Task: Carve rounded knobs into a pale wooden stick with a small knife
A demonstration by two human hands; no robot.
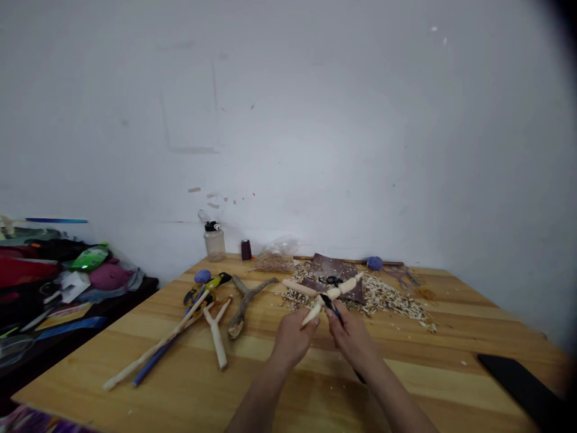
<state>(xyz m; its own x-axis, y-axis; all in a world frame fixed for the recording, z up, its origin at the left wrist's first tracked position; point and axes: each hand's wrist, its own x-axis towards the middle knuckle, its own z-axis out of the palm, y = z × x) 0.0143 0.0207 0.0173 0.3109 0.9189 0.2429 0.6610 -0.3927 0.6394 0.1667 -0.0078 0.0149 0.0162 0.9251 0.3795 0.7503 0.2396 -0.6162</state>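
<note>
My left hand [295, 337] is closed around the lower end of a pale, peeled forked branch [334, 293], whose two arms point away from me. My right hand [354, 337] grips a slim black-handled tool [330, 304] that looks like a knife; its dark front end lies against the wood near the fork. The tool's rear end shows below the hand. Just beyond the branch are dark leather-like sheets [331, 267] and a black-handled item [333, 280], partly hidden. Wood shavings [392, 297] lie around them.
Left on the table are a peeled forked stick [217, 337], a bark-covered fork [242, 310], long sticks [148, 361] and a yellow-black tool [220, 279]. A bottle [215, 243], dark thread spool [246, 250] and blue yarn ball [374, 263] stand near the wall. A black flat object [518, 382] lies right.
</note>
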